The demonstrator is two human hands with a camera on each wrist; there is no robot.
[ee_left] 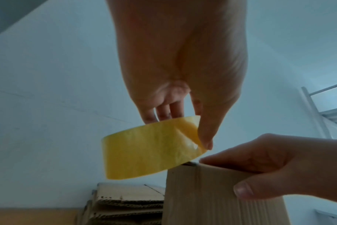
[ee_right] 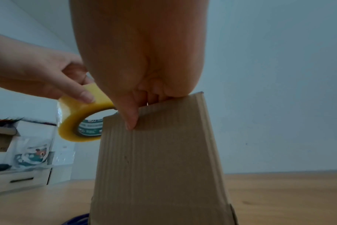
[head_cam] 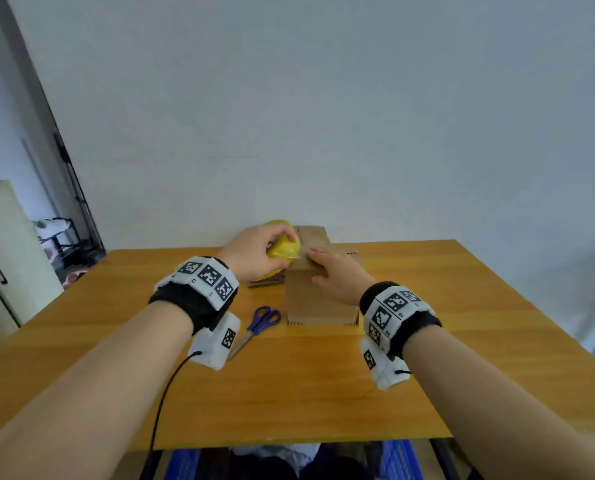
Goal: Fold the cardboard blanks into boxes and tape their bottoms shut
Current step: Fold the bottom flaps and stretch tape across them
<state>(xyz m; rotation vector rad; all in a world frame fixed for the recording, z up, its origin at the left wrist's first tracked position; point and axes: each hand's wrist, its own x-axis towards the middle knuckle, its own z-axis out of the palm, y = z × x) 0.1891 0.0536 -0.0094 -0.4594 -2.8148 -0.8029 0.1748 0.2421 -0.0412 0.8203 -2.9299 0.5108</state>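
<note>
A folded brown cardboard box (head_cam: 318,296) stands upright on the wooden table (head_cam: 289,386), also seen close up in the right wrist view as the box (ee_right: 160,159). My left hand (head_cam: 254,254) grips a yellow roll of tape (head_cam: 284,251) at the box's upper left edge; the roll (ee_left: 150,149) touches that corner. My right hand (head_cam: 337,271) lies on the box's top with the thumb down its near face, and a fingertip presses the tape end. The right thumb (ee_right: 131,117) rests on the cardboard.
Blue-handled scissors (head_cam: 259,323) lie on the table in front of the box's left side. A stack of flat cardboard blanks (ee_left: 129,202) sits behind the box. A white cabinet (head_cam: 1,258) stands left of the table. The wall is just behind.
</note>
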